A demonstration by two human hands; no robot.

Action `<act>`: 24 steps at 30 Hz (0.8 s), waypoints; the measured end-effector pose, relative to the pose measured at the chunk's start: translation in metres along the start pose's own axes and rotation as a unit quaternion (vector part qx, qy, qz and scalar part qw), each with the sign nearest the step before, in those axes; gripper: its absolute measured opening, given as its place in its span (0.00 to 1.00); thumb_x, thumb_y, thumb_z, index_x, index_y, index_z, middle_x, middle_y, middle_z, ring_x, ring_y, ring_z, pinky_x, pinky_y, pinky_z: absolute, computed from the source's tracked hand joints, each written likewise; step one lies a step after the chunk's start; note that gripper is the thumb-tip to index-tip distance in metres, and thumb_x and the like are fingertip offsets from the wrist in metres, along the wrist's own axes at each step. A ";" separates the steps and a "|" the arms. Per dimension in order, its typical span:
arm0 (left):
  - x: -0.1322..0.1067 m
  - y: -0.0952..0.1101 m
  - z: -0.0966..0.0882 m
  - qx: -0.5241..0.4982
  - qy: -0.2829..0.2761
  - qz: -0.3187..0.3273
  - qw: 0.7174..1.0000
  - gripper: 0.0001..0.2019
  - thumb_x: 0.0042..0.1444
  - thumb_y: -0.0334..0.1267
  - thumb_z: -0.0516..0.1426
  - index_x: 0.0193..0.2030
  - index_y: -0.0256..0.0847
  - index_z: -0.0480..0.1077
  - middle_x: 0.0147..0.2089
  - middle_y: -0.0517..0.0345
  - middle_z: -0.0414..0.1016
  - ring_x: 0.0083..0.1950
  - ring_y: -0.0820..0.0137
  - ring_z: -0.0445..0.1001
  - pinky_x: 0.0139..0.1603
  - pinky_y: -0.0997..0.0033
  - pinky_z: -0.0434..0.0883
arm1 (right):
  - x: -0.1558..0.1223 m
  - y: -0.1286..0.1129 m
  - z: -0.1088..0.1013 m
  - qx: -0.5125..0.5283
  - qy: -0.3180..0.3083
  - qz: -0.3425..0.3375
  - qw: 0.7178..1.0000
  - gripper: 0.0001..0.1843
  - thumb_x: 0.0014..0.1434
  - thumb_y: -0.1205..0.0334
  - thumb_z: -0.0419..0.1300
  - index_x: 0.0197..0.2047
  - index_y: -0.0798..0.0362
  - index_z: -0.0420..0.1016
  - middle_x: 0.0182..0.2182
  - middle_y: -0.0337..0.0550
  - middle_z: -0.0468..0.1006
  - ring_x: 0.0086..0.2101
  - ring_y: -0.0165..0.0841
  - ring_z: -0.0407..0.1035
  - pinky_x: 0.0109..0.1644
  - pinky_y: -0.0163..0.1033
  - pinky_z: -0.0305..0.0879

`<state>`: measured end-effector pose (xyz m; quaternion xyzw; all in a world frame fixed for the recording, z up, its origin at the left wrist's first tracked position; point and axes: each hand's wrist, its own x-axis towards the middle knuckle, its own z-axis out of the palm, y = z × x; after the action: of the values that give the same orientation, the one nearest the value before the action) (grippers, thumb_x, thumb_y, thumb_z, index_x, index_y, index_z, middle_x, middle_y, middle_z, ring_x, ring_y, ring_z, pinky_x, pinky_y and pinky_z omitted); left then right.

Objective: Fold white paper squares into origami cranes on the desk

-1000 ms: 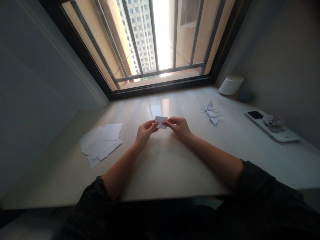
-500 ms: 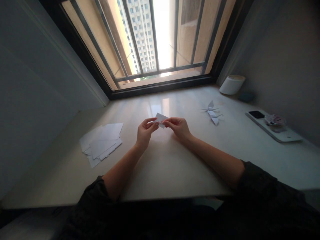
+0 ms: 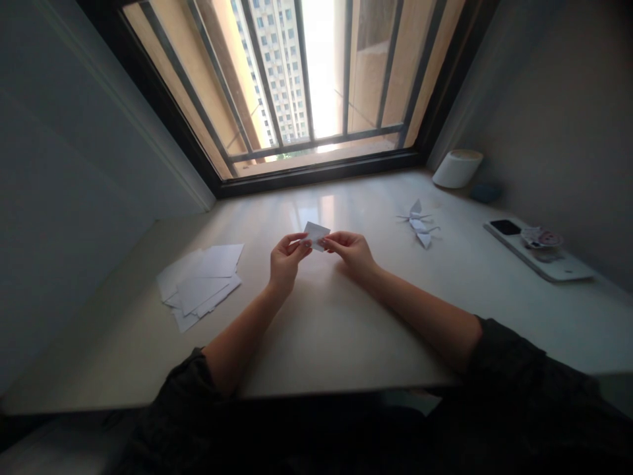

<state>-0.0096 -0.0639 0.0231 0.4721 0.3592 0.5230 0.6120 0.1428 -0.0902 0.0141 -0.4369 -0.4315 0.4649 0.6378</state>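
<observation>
A small folded piece of white paper [image 3: 317, 232] is held up over the middle of the white tabletop. My left hand [image 3: 287, 258] pinches its left side between thumb and fingers. At the paper's right edge, my right hand [image 3: 352, 251] grips it in the same way, fingertips close together. The finer folds are too small to make out. To the right lie folded white paper cranes [image 3: 420, 224], two by the look of them. On the left rests a loose pile of white paper sheets [image 3: 205, 280], overlapping at odd angles.
A phone [image 3: 539, 251] with a round grip on its back lies at the right. Behind it, a white cylindrical object [image 3: 457, 169] and a small dark blue item [image 3: 486, 191] sit by the wall. A barred window [image 3: 316, 168] closes off the far side.
The paper between my hands has tilted slightly, showing more of its face. Both hands keep their grip and have barely shifted.
</observation>
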 end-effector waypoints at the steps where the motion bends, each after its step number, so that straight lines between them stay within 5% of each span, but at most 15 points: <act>1: 0.000 0.000 0.000 0.002 0.002 0.001 1.000 0.18 0.41 0.41 0.68 0.39 0.38 0.74 0.34 0.56 0.80 0.37 0.71 0.77 0.49 0.65 0.71 | 0.000 0.000 0.000 0.005 0.002 0.005 1.000 0.18 0.39 0.48 0.71 0.28 0.52 0.79 0.25 0.41 0.80 0.27 0.31 0.70 0.35 0.39 0.67; 24: -0.002 0.000 0.002 -0.001 0.005 -0.012 1.000 0.19 0.42 0.40 0.68 0.42 0.37 0.75 0.36 0.54 0.80 0.40 0.69 0.78 0.51 0.63 0.71 | 0.001 0.007 -0.001 0.048 0.030 0.069 0.996 0.18 0.36 0.50 0.73 0.29 0.52 0.79 0.28 0.42 0.80 0.29 0.32 0.72 0.35 0.39 0.69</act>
<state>-0.0080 -0.0664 0.0232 0.4646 0.3678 0.5186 0.6164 0.1424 -0.0876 0.0073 -0.4480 -0.3584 0.5148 0.6371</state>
